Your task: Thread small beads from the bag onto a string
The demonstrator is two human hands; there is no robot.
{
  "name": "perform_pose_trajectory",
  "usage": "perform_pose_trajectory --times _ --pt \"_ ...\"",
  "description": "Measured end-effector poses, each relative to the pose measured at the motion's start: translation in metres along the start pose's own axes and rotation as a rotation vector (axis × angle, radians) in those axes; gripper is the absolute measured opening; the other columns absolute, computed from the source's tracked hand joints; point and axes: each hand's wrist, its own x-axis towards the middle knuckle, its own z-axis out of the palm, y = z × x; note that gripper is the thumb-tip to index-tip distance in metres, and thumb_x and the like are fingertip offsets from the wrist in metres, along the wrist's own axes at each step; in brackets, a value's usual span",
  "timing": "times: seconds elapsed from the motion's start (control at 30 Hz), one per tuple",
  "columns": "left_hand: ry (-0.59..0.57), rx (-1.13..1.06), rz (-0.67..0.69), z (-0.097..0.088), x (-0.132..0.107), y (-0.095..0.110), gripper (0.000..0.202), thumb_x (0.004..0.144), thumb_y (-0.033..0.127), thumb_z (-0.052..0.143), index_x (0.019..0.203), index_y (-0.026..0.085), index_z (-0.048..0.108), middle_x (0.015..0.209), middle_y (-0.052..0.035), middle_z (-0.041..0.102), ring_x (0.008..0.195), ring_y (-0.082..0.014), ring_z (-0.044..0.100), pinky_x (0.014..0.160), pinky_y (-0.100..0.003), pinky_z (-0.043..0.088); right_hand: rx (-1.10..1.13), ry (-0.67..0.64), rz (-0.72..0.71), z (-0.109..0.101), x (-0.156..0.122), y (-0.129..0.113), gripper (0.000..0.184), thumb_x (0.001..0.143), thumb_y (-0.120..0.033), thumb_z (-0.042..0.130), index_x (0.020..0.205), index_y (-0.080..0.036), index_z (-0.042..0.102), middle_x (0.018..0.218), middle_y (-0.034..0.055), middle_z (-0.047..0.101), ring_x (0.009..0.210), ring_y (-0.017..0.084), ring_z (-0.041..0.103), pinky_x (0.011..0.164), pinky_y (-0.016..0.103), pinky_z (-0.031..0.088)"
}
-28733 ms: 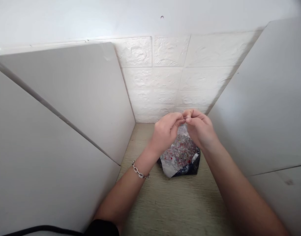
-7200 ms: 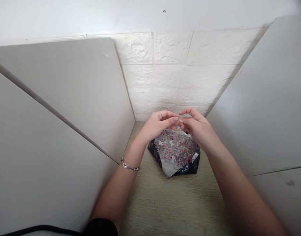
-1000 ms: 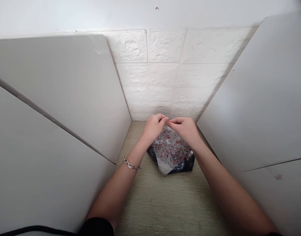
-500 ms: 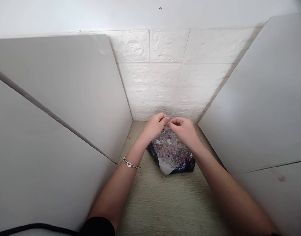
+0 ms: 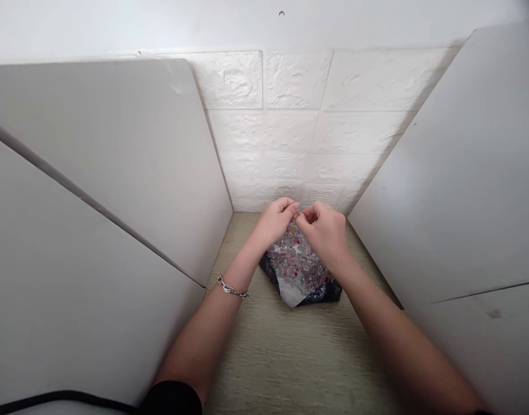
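A dark blue open bag [image 5: 310, 295] lies on the pale wooden tabletop [image 5: 290, 357], full of several small mixed-colour beads [image 5: 294, 262]. My left hand [image 5: 275, 222], with a silver chain bracelet [image 5: 232, 288] on its wrist, hovers just above the bag's far edge, fingertips pinched together. My right hand [image 5: 325, 230] is beside it, fingers curled in a pinch that nearly meets the left fingertips. What the fingertips hold is too small to make out.
Tall grey partition boards stand on the left [image 5: 117, 190] and on the right [image 5: 454, 173], closing in a narrow desk bay. A white textured brick wall [image 5: 299, 132] closes the back. The tabletop stretches toward me in front of the bag.
The right hand has turned and lifted slightly, so its knuckles face me more. The left hand stays almost where it was, and the bag has not moved.
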Motion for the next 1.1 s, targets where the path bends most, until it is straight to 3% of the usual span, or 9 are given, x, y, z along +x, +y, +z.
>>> perform_pose_trajectory --times 0.27,0.5,0.67,0.73,0.9,1.1 --pt "0.012 0.032 0.037 -0.003 -0.005 0.01 0.02 0.081 0.028 0.042 0.065 0.015 0.045 0.061 0.0026 0.042 0.055 -0.0066 0.033 0.055 -0.021 0.028 0.093 0.02 -0.127 -0.005 0.002 0.001 0.011 0.071 -0.024 0.053 0.061 -0.019 0.055 0.063 0.0008 0.059 0.059 0.012 0.053 0.06 0.026 0.041" --pt "0.041 0.222 0.107 -0.004 -0.004 0.007 0.02 0.081 0.028 0.041 0.066 0.016 0.045 0.064 0.0018 0.045 0.061 -0.0083 0.037 0.057 -0.022 0.028 0.146 0.013 -0.065 -0.003 0.001 0.0 0.01 0.069 -0.022 0.053 0.061 -0.018 0.057 0.062 0.0008 0.059 0.057 0.012 0.052 0.058 0.026 0.04" --pt "0.032 0.149 0.14 -0.005 -0.004 0.008 0.019 0.081 0.029 0.041 0.068 0.016 0.045 0.066 0.0021 0.044 0.063 -0.008 0.037 0.059 -0.021 0.029 0.286 -0.033 -0.027 -0.002 0.002 0.001 0.012 0.071 -0.024 0.053 0.065 -0.017 0.06 0.064 0.0009 0.061 0.059 0.012 0.053 0.058 0.025 0.042" --pt "0.028 0.056 0.132 -0.006 -0.004 0.007 0.02 0.081 0.029 0.041 0.067 0.016 0.045 0.065 0.0023 0.042 0.062 -0.0075 0.037 0.06 -0.021 0.03 0.319 -0.041 -0.079 -0.002 0.001 0.002 0.013 0.073 -0.024 0.052 0.069 -0.017 0.062 0.069 0.0018 0.063 0.062 0.012 0.055 0.06 0.026 0.044" --pt "-0.066 -0.241 0.066 -0.009 -0.001 0.003 0.022 0.08 0.034 0.046 0.068 0.015 0.043 0.059 0.0036 0.036 0.054 -0.006 0.032 0.054 -0.02 0.027 0.184 0.003 -0.43 -0.006 0.003 0.006 0.016 0.078 -0.019 0.049 0.08 -0.019 0.065 0.081 0.0039 0.065 0.076 0.013 0.058 0.072 0.026 0.045" --pt "-0.216 -0.242 0.015 -0.017 -0.001 -0.003 0.03 0.078 0.042 0.049 0.066 0.015 0.042 0.059 0.0037 0.033 0.052 -0.0054 0.029 0.05 -0.019 0.022 0.17 -0.169 -0.469 -0.016 0.011 0.01 0.012 0.079 -0.019 0.054 0.08 -0.022 0.066 0.085 0.0019 0.064 0.078 0.012 0.058 0.072 0.026 0.045"
